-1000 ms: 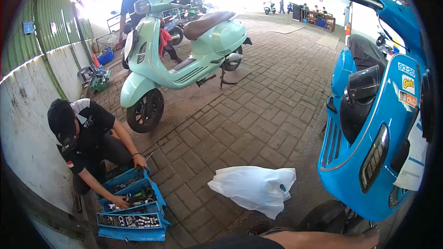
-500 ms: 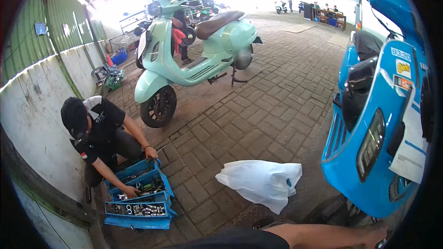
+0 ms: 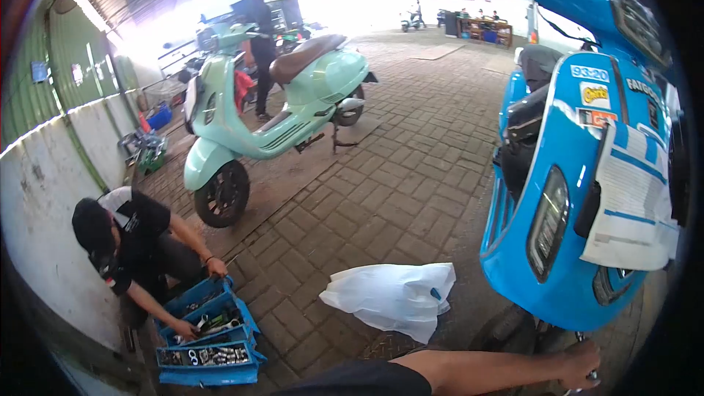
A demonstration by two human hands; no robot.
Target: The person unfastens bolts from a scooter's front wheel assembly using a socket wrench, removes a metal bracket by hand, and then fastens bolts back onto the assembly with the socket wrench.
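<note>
My bare forearm reaches from the bottom middle to the lower right, under the front of the blue scooter (image 3: pixel 513 249). At its end my hand (image 3: pixel 581 364) is closed round a shiny metal piece, too small to name, by the scooter's underside. This looks like my left hand, with the dark sleeve at the bottom edge. My right hand does not show. A white plastic bag (image 3: pixel 392 297) lies on the bricks left of the scooter. Printed paper (image 3: pixel 631 194) hangs on the scooter's front.
A co-worker in a black cap (image 3: pixel 93 226) crouches at the lower left with hands at an open blue toolbox (image 3: pixel 209 375). Beyond stands a mint green scooter (image 3: pixel 220 132), with another person (image 3: pixel 260 37) behind it. A wooden desk (image 3: pixel 488 31) is far back.
The view has shifted, showing more of the blue scooter's front. My forearm and hand show more fully at the lower right. The standing person is now more upright behind the mint scooter.
</note>
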